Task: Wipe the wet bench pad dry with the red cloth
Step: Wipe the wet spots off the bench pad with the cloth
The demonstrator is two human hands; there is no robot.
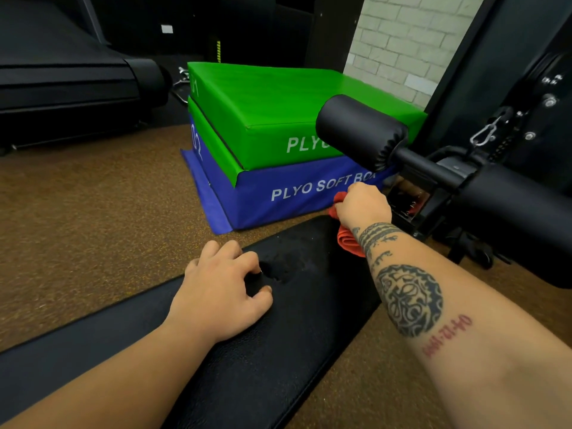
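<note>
Bare forearms, right forearm [411, 301] tattooed with bands, round emblem, red date

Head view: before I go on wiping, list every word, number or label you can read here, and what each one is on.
"PLYO SOFT BO…" on the blue box front; the end is hidden by the right hand.
"PLY…" on the green box front; cut off by the foam roller.
"02" on the blue box's left side.
"01" on the green box's left side, faint.
Red date tattooed on the right forearm: roughly "04-12-19…", end unclear.
</note>
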